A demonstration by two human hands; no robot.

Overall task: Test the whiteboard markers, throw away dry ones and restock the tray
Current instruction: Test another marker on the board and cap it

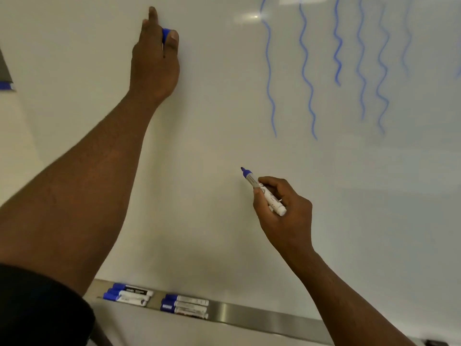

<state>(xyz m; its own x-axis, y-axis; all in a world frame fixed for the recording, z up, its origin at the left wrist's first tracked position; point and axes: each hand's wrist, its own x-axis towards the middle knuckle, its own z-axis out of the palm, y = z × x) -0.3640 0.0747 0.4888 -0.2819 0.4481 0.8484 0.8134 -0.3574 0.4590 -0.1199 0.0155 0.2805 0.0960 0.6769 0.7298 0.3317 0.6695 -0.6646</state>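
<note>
Testing step: an uncapped marker is poised at the whiteboard.

The right hand (282, 208) grips an uncapped blue marker (264, 192), tip up and close to the whiteboard (212, 146); whether it touches I cannot tell. The left hand (156, 58), braced high on the board, pinches what looks like the blue cap (165, 34). Wavy blue test lines (305, 71) sit upper right. Six capped markers (159, 299) lie in the tray (249, 314). The next move likely calls for a firm stroke, then judging the ink.

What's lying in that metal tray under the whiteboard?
Six capped blue markers lie in the tray, in two groups of three. The left arm covers the tray's left end.
</note>
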